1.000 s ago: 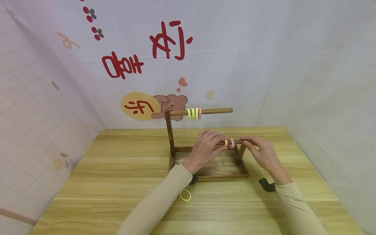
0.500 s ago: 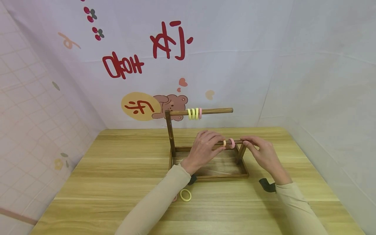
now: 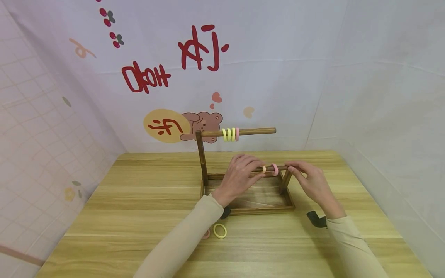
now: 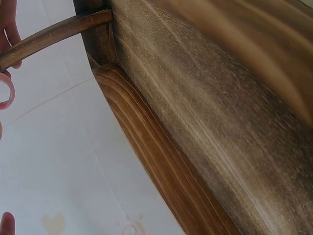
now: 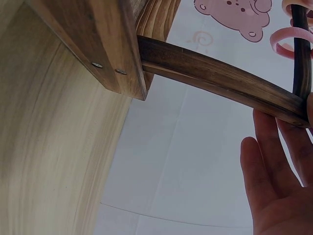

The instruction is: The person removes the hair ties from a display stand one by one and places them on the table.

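A brown wooden rack has a shallow tray base (image 3: 260,211) and two horizontal rods at different heights. My left hand (image 3: 239,175) pinches a small peach ring (image 3: 264,169) that encircles the lower rod (image 3: 282,168). Just right of it a pink ring (image 3: 276,170) hangs on the same rod, apart from my fingers. At the rod's right end my right hand (image 3: 309,181) grips the rack where rod and short post (image 3: 286,181) meet. In the right wrist view, fingers (image 5: 274,156) lie against that post's top. The left wrist view shows little of my left hand.
Several yellow rings (image 3: 228,135) and a pink ring (image 3: 237,134) hang on the upper rod (image 3: 259,131). On the wooden table (image 3: 139,193) lie a yellow ring (image 3: 214,231) and a pink ring (image 3: 208,233), partly behind my left sleeve. A patterned white cloth (image 3: 278,77) stands behind.
My left hand has slid slightly left along the lower rod with the peach ring, widening its gap from the pink ring. More of the table's pink ring shows. My right hand stays put.
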`<act>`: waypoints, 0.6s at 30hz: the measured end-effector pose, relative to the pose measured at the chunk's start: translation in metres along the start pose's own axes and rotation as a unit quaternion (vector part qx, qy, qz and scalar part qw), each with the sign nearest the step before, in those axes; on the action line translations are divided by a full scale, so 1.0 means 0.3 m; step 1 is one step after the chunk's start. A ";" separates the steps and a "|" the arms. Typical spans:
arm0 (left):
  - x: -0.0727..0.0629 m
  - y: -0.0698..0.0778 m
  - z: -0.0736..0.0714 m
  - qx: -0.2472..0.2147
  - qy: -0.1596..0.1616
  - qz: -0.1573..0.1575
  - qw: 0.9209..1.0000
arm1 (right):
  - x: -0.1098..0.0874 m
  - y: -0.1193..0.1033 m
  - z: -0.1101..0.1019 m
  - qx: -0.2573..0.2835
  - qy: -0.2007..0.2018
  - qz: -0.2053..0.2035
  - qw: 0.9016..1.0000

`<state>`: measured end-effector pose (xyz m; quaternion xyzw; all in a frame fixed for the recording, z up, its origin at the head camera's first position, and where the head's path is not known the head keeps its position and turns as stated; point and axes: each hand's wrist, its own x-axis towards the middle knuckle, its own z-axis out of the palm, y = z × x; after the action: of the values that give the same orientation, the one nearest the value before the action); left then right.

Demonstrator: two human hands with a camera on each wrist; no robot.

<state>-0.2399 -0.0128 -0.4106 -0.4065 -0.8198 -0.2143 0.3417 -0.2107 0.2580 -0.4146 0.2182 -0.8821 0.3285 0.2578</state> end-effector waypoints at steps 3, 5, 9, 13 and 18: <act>-0.001 -0.001 -0.006 -0.001 0.003 0.001 1.000 | 0.000 0.000 0.002 -0.001 0.001 -0.001 1.000; -0.002 -0.001 -0.008 -0.002 0.003 0.001 1.000 | -0.001 0.002 0.003 -0.003 0.003 -0.002 1.000; -0.006 -0.002 -0.012 -0.003 0.000 -0.001 1.000 | -0.002 0.003 0.003 -0.006 0.006 -0.004 1.000; -0.009 -0.005 -0.017 -0.005 0.000 -0.003 1.000 | -0.003 0.001 0.002 -0.006 0.006 -0.005 1.000; -0.014 -0.015 -0.018 -0.008 0.003 -0.008 1.000 | -0.003 0.002 0.002 -0.005 0.005 -0.002 1.000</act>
<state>-0.2396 -0.0210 -0.4103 -0.4019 -0.8204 -0.2247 0.3391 -0.2106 0.2582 -0.4158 0.2170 -0.8821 0.3242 0.2640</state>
